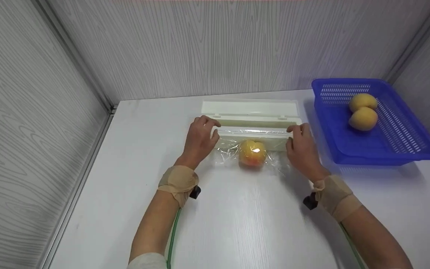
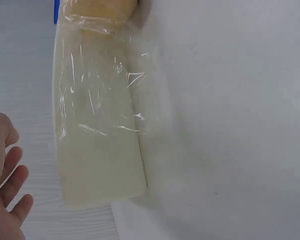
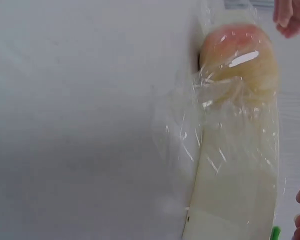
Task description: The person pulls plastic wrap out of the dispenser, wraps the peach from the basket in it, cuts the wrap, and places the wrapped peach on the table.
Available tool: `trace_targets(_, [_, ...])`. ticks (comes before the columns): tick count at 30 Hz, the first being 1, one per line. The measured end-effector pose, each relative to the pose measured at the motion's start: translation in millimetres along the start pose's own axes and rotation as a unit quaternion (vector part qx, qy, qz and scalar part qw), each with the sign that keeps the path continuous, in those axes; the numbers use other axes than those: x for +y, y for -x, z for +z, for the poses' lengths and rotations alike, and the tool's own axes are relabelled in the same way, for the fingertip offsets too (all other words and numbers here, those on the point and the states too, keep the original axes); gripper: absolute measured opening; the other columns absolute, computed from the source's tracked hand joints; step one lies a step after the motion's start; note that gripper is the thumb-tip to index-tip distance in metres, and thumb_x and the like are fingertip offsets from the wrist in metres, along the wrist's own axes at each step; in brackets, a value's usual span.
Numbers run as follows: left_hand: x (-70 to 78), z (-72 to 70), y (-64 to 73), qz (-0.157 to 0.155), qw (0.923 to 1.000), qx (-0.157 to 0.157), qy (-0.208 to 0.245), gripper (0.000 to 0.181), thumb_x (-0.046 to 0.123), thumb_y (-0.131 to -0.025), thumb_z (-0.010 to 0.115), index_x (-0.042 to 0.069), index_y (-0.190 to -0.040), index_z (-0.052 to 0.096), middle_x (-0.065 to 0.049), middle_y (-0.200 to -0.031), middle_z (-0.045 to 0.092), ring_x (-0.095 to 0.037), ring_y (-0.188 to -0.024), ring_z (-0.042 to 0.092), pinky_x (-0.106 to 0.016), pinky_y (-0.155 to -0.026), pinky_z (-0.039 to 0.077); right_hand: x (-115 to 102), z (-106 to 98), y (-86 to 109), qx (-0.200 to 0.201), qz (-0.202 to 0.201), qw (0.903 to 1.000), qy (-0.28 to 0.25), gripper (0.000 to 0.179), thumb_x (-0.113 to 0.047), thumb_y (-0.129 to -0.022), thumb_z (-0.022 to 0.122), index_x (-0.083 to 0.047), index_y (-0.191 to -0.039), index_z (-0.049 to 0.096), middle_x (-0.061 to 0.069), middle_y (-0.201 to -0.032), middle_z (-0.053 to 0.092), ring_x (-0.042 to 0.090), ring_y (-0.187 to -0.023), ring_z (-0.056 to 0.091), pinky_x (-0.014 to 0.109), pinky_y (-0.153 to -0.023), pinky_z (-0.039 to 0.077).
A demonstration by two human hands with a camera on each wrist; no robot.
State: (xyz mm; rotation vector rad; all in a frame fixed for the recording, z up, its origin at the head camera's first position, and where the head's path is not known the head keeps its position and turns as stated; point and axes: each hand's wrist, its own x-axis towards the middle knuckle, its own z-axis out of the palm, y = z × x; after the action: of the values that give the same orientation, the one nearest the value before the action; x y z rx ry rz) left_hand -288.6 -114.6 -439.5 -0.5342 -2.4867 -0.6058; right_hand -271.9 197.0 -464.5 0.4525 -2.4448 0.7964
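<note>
A dispenser box of cling film lies on the white table with its lid folded back. Clear film runs from it over a yellow-red peach, which sits against the box's front wall. At the box's left end is my left hand, fingers loosely bent; in the left wrist view a gap shows between its fingertips and the box. My right hand is at the right end, thumb and fingertips beside the box corner with space between them. Wrinkled film clings around the peach.
A blue plastic basket stands right of the box, holding two yellow peaches. Grey wood-grain panels rise behind and along the sides of the table.
</note>
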Motion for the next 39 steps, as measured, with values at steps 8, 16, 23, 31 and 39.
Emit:
trace_targets(8, [42.9, 20.8, 10.5, 0.167, 0.9827, -0.074, -0.026, 0.031, 0.018, -0.087, 0.073, 0.008, -0.115, 0.064, -0.008, -0.113, 0.061, -0.023, -0.108, 0.059, -0.032, -0.092, 0.051, -41.4, 30.0, 17.3, -0.056, -0.163, 0.9846, 0.026, 0.030, -0.007, -0.089, 0.067, 0.002, -0.116, 0.056, 0.017, -0.104, 0.053, 0.031, -0.088, 0.052, 0.042, -0.076, 0.046])
trace_targets(16, [54.7, 46.5, 24.2, 0.158, 0.9763, -0.110, -0.100, 0.054, 0.037, -0.088, 0.074, 0.010, -0.131, 0.057, -0.007, -0.124, 0.060, -0.022, -0.117, 0.058, -0.034, -0.095, 0.052, -48.8, 47.0, 23.9, -0.100, -0.092, 0.9881, 0.072, 0.068, -0.023, -0.081, 0.081, 0.001, -0.136, 0.048, 0.021, -0.124, 0.051, 0.036, -0.108, 0.050, 0.048, -0.092, 0.045])
trace_targets(23, [59.2, 54.1, 26.2, 0.134, 0.9722, -0.098, -0.165, 0.060, 0.035, -0.085, 0.077, 0.012, -0.134, 0.053, -0.007, -0.121, 0.060, -0.023, -0.113, 0.057, -0.034, -0.094, 0.051, -51.2, 50.8, 22.8, -0.120, -0.074, 0.9869, 0.077, 0.068, -0.027, -0.083, 0.079, -0.001, -0.137, 0.047, 0.022, -0.127, 0.050, 0.037, -0.115, 0.048, 0.052, -0.099, 0.042])
trace_targets(31, [62.0, 62.3, 30.3, 0.114, 0.9653, -0.099, -0.213, 0.067, 0.049, -0.083, 0.075, 0.013, -0.133, 0.049, -0.007, -0.119, 0.058, -0.022, -0.112, 0.055, -0.034, -0.094, 0.050, -53.0, 47.9, 21.7, -0.146, -0.061, 0.9852, 0.068, 0.068, -0.020, -0.082, 0.078, -0.001, -0.139, 0.045, 0.023, -0.132, 0.047, 0.044, -0.121, 0.050, 0.056, -0.102, 0.044])
trace_targets(39, [68.7, 69.7, 29.7, 0.104, 0.9628, -0.064, -0.241, 0.063, 0.051, -0.080, 0.075, 0.013, -0.124, 0.051, -0.005, -0.113, 0.057, -0.022, -0.106, 0.055, -0.033, -0.086, 0.049, -40.3, 32.5, 14.0, -0.084, -0.055, 0.9949, -0.008, 0.048, -0.010, -0.089, 0.070, 0.001, -0.132, 0.053, 0.021, -0.124, 0.051, 0.037, -0.111, 0.055, 0.050, -0.094, 0.049])
